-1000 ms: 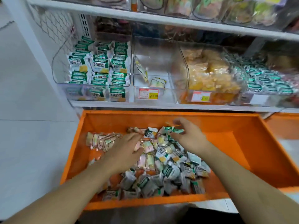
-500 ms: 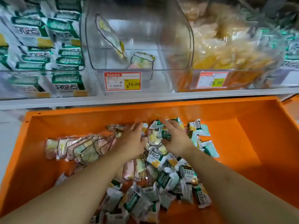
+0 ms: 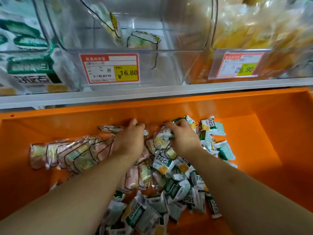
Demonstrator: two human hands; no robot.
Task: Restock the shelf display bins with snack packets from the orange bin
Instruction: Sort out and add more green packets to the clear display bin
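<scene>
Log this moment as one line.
left hand: on clear packets | right hand: gripping green-white packet | orange bin: stocked

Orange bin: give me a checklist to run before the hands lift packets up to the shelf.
1. Right hand grips a green-and-white packet: ok.
2. Left hand has a packet: cannot tell, fingers buried in the pile.
3. Middle clear bin has room: ok, two packets inside.
4. Packet matches that bin's pastel packets: not ok.
5. Orange bin has pastel packets: ok.
</scene>
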